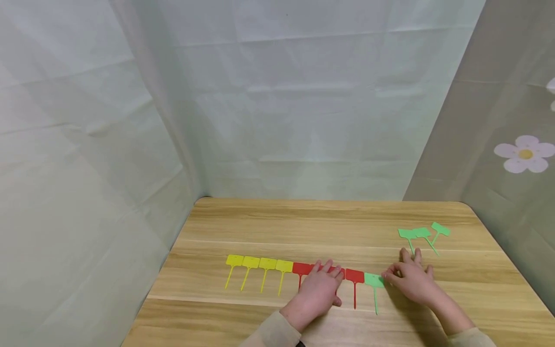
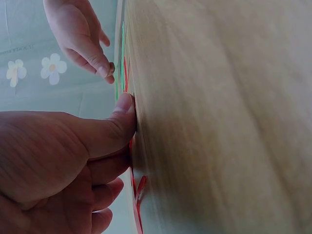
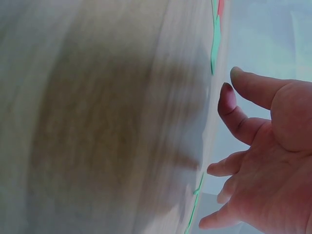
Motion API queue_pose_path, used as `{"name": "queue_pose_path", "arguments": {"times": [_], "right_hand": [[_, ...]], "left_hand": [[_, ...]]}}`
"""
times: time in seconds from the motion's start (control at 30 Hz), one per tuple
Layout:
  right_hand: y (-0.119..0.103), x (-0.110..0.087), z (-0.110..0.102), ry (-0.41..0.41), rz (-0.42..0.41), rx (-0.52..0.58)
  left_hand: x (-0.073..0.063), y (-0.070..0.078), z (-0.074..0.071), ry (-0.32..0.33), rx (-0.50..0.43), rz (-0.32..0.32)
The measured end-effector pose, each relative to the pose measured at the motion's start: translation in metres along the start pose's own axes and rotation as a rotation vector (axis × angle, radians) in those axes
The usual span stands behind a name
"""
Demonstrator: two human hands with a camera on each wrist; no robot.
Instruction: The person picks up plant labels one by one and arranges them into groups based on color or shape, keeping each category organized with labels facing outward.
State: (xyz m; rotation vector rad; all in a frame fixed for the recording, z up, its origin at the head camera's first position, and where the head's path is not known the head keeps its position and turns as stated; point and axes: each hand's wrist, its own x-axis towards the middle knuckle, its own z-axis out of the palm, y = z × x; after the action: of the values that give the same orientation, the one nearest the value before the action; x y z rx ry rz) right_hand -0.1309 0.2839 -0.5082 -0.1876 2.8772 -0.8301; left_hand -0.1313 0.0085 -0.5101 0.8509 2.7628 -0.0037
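Light wooden table (image 1: 329, 221), left hand (image 1: 318, 291) flat, fingers straight, pressing red plastic flag-shaped tags (image 1: 354, 277), right hand (image 1: 412, 279) spread open, fingertips touching green plastic tag (image 1: 374, 280) just left of it, loose green tags (image 1: 422, 233) beyond.

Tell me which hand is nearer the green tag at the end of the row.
Right. The right hand has fingertips at the green tag; the left hand rests on the red tags farther left.
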Motion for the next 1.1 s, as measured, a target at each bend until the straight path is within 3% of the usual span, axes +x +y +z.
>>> {"name": "queue_pose_path", "arguments": {"times": [0.8,0.93,1.1], "right_hand": [[0.005,-0.001,-0.004,0.048,-0.028,0.018],[0.013,0.003,-0.012,0.086,-0.053,0.021],[0.031,0.013,-0.031,0.139,-0.047,-0.053]], "left_hand": [[0.001,0.0,0.001,0.001,0.0,0.001],[0.001,0.0,0.001,0.009,0.016,0.005],[0.0,-0.001,0.001,0.015,0.024,0.007]]}}
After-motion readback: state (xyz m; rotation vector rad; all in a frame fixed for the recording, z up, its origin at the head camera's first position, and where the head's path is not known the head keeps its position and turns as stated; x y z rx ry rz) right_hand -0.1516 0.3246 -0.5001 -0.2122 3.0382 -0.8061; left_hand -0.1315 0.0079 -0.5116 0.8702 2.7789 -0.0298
